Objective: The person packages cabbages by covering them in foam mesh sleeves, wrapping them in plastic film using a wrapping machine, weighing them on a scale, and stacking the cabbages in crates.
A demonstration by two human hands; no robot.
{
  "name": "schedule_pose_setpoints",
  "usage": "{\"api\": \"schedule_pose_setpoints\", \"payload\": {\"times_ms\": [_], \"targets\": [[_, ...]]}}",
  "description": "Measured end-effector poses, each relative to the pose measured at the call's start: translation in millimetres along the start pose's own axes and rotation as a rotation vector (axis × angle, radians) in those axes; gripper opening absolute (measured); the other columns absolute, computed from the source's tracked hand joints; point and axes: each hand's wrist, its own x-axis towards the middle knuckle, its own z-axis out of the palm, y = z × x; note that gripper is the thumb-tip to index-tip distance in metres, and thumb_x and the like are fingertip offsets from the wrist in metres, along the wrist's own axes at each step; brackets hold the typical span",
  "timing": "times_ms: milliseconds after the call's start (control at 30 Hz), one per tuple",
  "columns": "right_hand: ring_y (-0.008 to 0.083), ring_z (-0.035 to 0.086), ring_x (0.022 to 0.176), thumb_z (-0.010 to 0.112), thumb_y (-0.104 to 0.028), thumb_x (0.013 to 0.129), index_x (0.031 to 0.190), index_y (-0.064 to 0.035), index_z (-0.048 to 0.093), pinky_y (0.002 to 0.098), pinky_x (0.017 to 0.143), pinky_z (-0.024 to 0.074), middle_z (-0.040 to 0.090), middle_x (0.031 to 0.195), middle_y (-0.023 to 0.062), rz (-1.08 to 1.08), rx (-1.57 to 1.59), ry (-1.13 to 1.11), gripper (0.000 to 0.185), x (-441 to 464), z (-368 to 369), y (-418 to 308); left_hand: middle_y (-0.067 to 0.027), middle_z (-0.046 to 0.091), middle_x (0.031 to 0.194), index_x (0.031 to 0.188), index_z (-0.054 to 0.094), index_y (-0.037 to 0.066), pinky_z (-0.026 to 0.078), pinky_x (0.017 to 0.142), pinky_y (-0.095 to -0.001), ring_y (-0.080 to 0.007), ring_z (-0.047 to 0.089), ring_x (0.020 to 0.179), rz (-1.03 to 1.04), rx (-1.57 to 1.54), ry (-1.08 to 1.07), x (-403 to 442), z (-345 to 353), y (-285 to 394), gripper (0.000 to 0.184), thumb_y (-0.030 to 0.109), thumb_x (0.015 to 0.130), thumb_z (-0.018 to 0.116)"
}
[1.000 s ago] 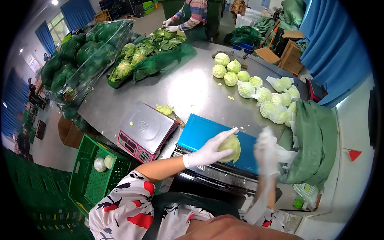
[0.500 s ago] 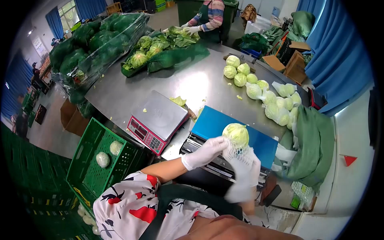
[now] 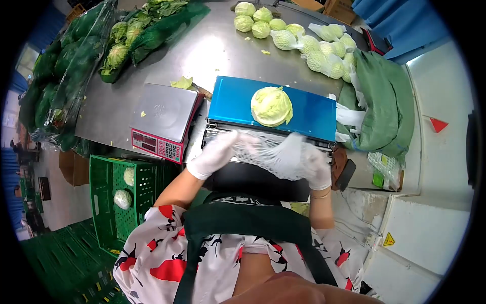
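A trimmed cabbage (image 3: 272,106) rests on the blue plate (image 3: 314,115) of the machine in front of me. White foam netting (image 3: 271,152) is stretched between my two gloved hands, just on the near side of the cabbage. My left hand (image 3: 217,153) is closed on the netting's left end, its fingers partly behind the mesh. At the other end my right hand (image 3: 315,164) grips the netting, slightly blurred. Neither hand touches the cabbage.
Left of the machine stands a scale (image 3: 164,114). A green crate (image 3: 112,202) holds two wrapped cabbages. Bare and netted cabbages (image 3: 317,61) lie at the back right, beside a green sack (image 3: 390,101). Netted bags of cabbages (image 3: 76,61) are piled at the far left.
The cabbage, held in both hands and partly in netting, is now bare on the blue plate. My hands have moved apart with the netting between them. The view has tilted down.
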Motion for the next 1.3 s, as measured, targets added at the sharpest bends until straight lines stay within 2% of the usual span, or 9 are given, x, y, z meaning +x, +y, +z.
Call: {"api": "schedule_pose_setpoints", "payload": {"times_ms": [133,200,300,433,733,900,1000,1167,1300], "targets": [[0.0019,0.046,0.069,0.079,-0.016,0.084,0.084,-0.0025,0.060,0.0208,0.063,0.0412,0.054,0.071,-0.0039,-0.121,-0.767,0.434,0.023,31.4,-11.7,34.3,-0.0099,0.072,0.104,0.110,0.073,-0.001,0.052,0.078,-0.0263,-0.0109,0.065,0.090,-0.243,0.393,0.090,-4.0,-31.7,-16.6,0.025,0.018,0.096,0.064],[0.0061,0.051,0.070,0.075,-0.021,0.089,0.086,-0.0024,0.063,0.0238,0.067,0.0453,0.060,0.073,0.0008,-0.135,-0.795,0.699,0.023,61.9,0.5,15.2,-0.0022,0.067,0.094,0.113,0.072,-0.002,0.051,0.076,-0.0213,-0.0076,0.064,0.086,0.042,0.607,0.438,23.7,-37.5,-32.9,0.024,0.011,0.095,0.065],[0.0244,0.062,0.076,0.062,-0.040,0.097,0.089,-0.0008,0.066,0.0360,0.076,0.0501,0.068,0.082,0.0129,-0.245,-0.779,0.743,0.040,126.1,-1.7,20.7,-0.0017,0.061,0.076,0.127,0.062,-0.001,0.047,0.062,-0.0252,-0.0075,0.057,0.068,0.229,0.744,0.741,81.9,-60.2,-35.0,0.048,0.033,0.094,0.065],[0.0437,0.064,0.096,0.031,-0.069,0.098,0.101,0.0098,0.068,0.0449,0.091,0.0461,0.067,0.096,0.0311,0.211,-0.922,0.513,0.087,200.4,-39.9,28.3,-0.0089,0.067,0.084,0.117,0.064,-0.005,0.052,0.067,-0.0285,-0.0150,0.065,0.078,-0.221,0.289,0.601,141.5,-89.6,-62.0,0.070,0.059,0.100,0.044],[0.0095,0.060,0.083,0.052,-0.035,0.104,0.099,0.0094,0.070,0.0259,0.075,0.0488,0.072,0.092,0.0052,-0.088,-0.579,0.235,0.048,158.7,26.8,-29.5,-0.0165,0.061,0.133,0.135,0.054,0.002,0.047,0.106,-0.0415,-0.0269,0.060,0.120,-0.306,-0.474,0.201,150.0,-50.5,-65.3,0.047,0.034,0.105,0.040],[0.0160,0.065,0.092,0.061,-0.027,0.097,0.121,0.0002,0.064,0.0314,0.075,0.0521,0.067,0.109,0.0093,0.130,-0.323,-0.330,0.037,207.5,-68.1,-27.6,-0.0147,0.069,0.117,0.123,0.063,-0.001,0.058,0.091,-0.0368,-0.0237,0.069,0.103,-0.318,-0.507,0.225,139.0,-54.9,-53.3,0.033,0.016,0.102,0.044],[0.0210,0.062,0.114,0.052,-0.026,0.102,0.129,0.0035,0.057,0.0333,0.093,0.0516,0.063,0.124,0.0147,0.135,0.023,0.315,0.041,184.5,-78.2,-1.4,-0.0152,0.070,0.113,0.120,0.064,-0.003,0.058,0.089,-0.0356,-0.0235,0.070,0.102,-0.161,-0.012,0.249,160.7,-51.0,-12.1,0.032,0.012,0.100,0.044],[0.0223,0.056,0.122,0.060,-0.027,0.099,0.141,0.0049,0.044,0.0341,0.103,0.0457,0.056,0.134,0.0172,-0.063,-0.410,0.281,0.055,124.7,-3.8,15.3,-0.0143,0.069,0.117,0.126,0.061,-0.007,0.043,0.103,-0.0338,-0.0218,0.061,0.115,-0.190,0.152,-0.045,183.6,-62.4,-24.8,0.048,0.008,0.081,0.048],[0.0218,0.055,0.121,0.065,-0.028,0.096,0.142,0.0059,0.040,0.0331,0.105,0.0441,0.055,0.134,0.0172,-0.082,-0.424,0.388,0.063,109.1,-4.3,21.2,-0.0194,0.054,0.140,0.139,0.049,-0.006,0.038,0.110,-0.0370,-0.0238,0.052,0.128,0.237,0.212,0.391,179.0,-56.3,0.4,0.057,0.004,0.083,0.051]]}}
